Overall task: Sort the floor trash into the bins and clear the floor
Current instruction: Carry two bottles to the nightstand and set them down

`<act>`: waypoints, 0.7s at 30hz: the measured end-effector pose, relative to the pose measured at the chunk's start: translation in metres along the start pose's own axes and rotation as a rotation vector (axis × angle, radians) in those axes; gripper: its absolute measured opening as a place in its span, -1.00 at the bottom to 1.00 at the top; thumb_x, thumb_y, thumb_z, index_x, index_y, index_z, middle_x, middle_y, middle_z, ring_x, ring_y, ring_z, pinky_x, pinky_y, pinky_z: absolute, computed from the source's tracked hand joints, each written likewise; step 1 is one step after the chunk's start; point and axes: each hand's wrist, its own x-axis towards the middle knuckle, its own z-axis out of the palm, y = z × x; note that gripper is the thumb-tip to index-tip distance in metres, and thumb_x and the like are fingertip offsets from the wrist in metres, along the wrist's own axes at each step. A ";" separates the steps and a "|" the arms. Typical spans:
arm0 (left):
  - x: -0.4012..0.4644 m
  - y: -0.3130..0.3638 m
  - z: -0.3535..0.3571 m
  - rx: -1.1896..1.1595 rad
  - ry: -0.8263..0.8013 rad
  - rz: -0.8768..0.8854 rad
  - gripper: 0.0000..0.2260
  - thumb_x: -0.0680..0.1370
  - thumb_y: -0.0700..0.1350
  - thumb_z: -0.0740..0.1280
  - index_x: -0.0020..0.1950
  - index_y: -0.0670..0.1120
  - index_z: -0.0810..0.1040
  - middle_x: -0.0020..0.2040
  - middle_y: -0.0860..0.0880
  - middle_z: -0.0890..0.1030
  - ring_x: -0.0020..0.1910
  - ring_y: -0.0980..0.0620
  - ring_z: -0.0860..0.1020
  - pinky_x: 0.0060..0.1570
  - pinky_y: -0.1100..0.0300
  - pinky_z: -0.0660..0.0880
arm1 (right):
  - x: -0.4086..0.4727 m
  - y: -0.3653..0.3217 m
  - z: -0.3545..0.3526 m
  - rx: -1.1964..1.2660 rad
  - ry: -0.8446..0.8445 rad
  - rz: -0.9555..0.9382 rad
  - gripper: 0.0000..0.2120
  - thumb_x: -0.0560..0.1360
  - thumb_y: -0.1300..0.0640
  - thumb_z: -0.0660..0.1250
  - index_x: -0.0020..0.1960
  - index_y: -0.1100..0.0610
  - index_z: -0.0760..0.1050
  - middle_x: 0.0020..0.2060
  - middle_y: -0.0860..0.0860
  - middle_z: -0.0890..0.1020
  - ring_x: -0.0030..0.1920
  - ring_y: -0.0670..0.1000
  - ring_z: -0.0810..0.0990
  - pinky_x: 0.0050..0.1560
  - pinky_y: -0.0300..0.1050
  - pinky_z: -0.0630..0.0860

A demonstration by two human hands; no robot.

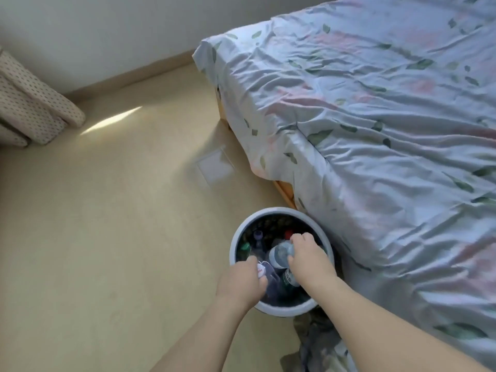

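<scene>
Plastic bottles (279, 255) crowd the bin (281, 212), touching the bed (375, 130).

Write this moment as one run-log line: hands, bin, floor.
left hand: grips white-capped bottle | right hand: grips clear bottle | bin: holds bottles, beside bed | floor: paper sheet

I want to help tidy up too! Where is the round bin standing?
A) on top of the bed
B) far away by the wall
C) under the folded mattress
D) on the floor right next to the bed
D: the round bin stands on the floor close beside the bed, with plastic bottles inside and both hands reaching into it.
</scene>
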 end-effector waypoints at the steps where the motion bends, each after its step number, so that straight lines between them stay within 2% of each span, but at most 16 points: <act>1: 0.006 -0.005 0.010 -0.010 -0.012 -0.001 -0.89 0.57 -0.01 0.13 -0.06 -0.04 0.32 -0.18 0.01 0.51 -0.23 -0.06 0.45 -0.33 0.12 0.31 | 0.004 0.004 0.010 0.009 -0.009 0.006 -0.73 0.59 0.19 0.18 0.29 0.10 0.32 0.24 0.03 0.37 0.15 0.04 0.49 -0.05 -0.21 0.39; 5: 0.002 -0.008 0.002 -0.049 -0.012 -0.005 -0.89 0.60 -0.02 0.09 -0.06 -0.03 0.31 -0.16 0.02 0.49 -0.23 -0.06 0.46 -0.35 0.13 0.28 | -0.009 0.007 0.000 0.062 -0.030 0.023 -0.62 0.58 0.13 0.22 0.38 0.08 0.27 0.28 0.02 0.37 0.20 0.05 0.47 0.10 -0.16 0.43; 8: -0.026 0.007 -0.052 -0.056 -0.019 0.011 -0.90 0.58 -0.06 0.12 -0.08 -0.05 0.31 -0.17 0.00 0.48 -0.23 -0.06 0.45 -0.29 0.12 0.35 | -0.040 -0.007 -0.057 0.064 -0.034 0.029 -0.60 0.57 0.09 0.23 0.38 0.09 0.26 0.29 0.03 0.38 0.23 0.06 0.45 0.18 -0.12 0.42; 12: -0.105 0.053 -0.167 -0.024 0.014 0.063 -0.89 0.59 -0.07 0.14 -0.04 -0.09 0.37 -0.11 -0.04 0.51 -0.22 -0.04 0.45 -0.25 0.10 0.39 | -0.115 -0.041 -0.186 0.124 0.021 0.048 -0.56 0.55 0.11 0.24 0.40 0.11 0.27 0.31 0.06 0.38 0.29 0.09 0.40 0.28 -0.06 0.38; 16: -0.204 0.103 -0.271 0.051 0.103 0.198 -0.83 0.62 -0.05 0.15 0.12 -0.10 0.42 0.05 -0.05 0.51 -0.02 -0.08 0.51 -0.17 0.10 0.38 | -0.215 -0.068 -0.307 0.163 0.135 0.026 -0.59 0.52 0.13 0.24 0.35 0.13 0.31 0.28 0.07 0.42 0.25 0.11 0.42 0.23 -0.01 0.41; 21: -0.287 0.177 -0.349 0.094 0.266 0.444 -0.85 0.59 -0.10 0.17 0.11 -0.11 0.42 0.02 -0.04 0.50 0.02 -0.09 0.51 -0.10 0.05 0.48 | -0.336 -0.072 -0.381 0.210 0.259 0.095 -0.52 0.53 0.12 0.24 0.43 0.11 0.27 0.34 0.07 0.38 0.30 0.11 0.40 0.28 -0.03 0.38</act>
